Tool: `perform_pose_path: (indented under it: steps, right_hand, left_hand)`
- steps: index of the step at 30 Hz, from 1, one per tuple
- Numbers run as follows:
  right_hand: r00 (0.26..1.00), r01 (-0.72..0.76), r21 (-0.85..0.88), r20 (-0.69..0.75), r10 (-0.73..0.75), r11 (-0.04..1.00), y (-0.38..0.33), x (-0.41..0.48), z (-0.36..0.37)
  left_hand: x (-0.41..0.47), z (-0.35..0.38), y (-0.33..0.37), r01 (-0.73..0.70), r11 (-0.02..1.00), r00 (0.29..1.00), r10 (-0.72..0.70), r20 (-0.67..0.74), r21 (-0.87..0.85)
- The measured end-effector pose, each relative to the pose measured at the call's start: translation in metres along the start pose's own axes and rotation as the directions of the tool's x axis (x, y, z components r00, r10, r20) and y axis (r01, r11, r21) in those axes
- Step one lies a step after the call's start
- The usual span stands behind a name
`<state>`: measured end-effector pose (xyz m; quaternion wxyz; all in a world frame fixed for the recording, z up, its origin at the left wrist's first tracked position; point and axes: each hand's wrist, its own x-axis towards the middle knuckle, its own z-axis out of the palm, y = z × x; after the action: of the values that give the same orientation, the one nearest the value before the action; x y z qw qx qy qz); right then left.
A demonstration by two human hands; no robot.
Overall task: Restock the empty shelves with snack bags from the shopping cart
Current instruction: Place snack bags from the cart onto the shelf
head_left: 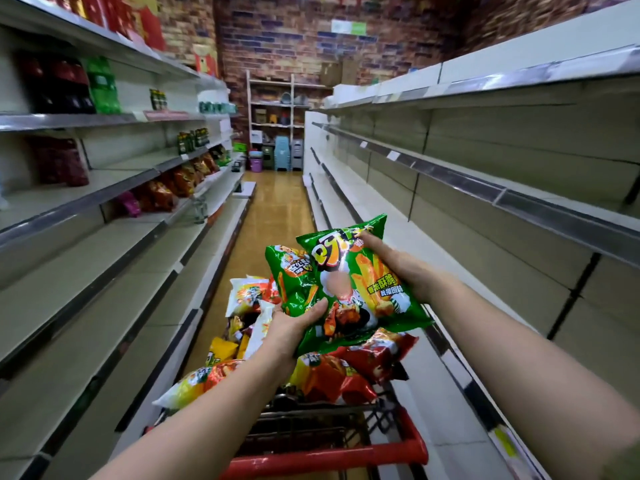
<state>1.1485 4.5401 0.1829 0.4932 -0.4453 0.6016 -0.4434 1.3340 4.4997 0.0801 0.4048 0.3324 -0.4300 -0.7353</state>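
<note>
your left hand (294, 329) grips the lower left edge of the front green bag (349, 292), thumb laid across its face. your right hand (407, 271) holds the same bag along its right side, fingers curled round the edge. a second green bag (285, 271) sits just behind it, showing at its left. both are held at centre frame, above the cart (332, 453), which is heaped with red, yellow and white bags (346, 372). empty shelves (485, 188) run up the right of the frame. at left centre stands a row of snack bags (162, 195).
</note>
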Motion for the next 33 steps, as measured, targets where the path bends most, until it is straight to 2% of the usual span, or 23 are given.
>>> perform_pose_path:
  steps: [3,7,11,16,21,24,29,33]
  right_hand:
    - [0.998,0.039,0.01,0.047,-0.039,0.999,0.002,-0.013,-0.008]
    - [0.987,0.144,0.067,-0.082,-0.139,0.987,-0.001,-0.034,-0.008]
    - [0.955,0.257,0.056,-0.166,-0.245,0.965,-0.016,-0.056,-0.01]
    - [0.923,0.311,0.02,-0.246,-0.297,0.95,-0.045,-0.084,-0.012]
    - [0.875,0.348,0.022,-0.368,-0.316,0.937,-0.069,-0.113,-0.006]
    - [0.827,0.378,0.022,-0.458,-0.326,0.926,-0.074,-0.136,-0.001]
    - [0.696,0.404,-0.041,-0.634,-0.336,0.914,-0.076,-0.195,0.005]
    - [0.565,0.408,-0.054,-0.769,-0.298,0.912,-0.073,-0.248,0.009]
  left_hand:
    - [-0.007,0.01,-0.004,-0.043,0.999,0.999,0.043,-0.027,0.01]
    - [-0.012,0.014,-0.002,-0.062,0.998,0.998,0.062,0.003,-0.032]
    - [-0.008,0.018,0.013,0.001,0.996,0.986,0.015,0.165,-0.093]
    - [0.008,0.034,0.038,0.103,0.994,0.933,-0.082,0.351,-0.041]
    - [0.007,0.059,0.063,0.144,0.989,0.812,-0.133,0.569,0.026]
    - [0.004,0.077,0.072,0.183,0.981,0.758,-0.179,0.627,0.058]
    - [-0.018,0.123,0.069,0.23,0.966,0.631,-0.242,0.737,0.12]
    - [-0.039,0.161,0.053,0.243,0.957,0.512,-0.264,0.818,0.157]
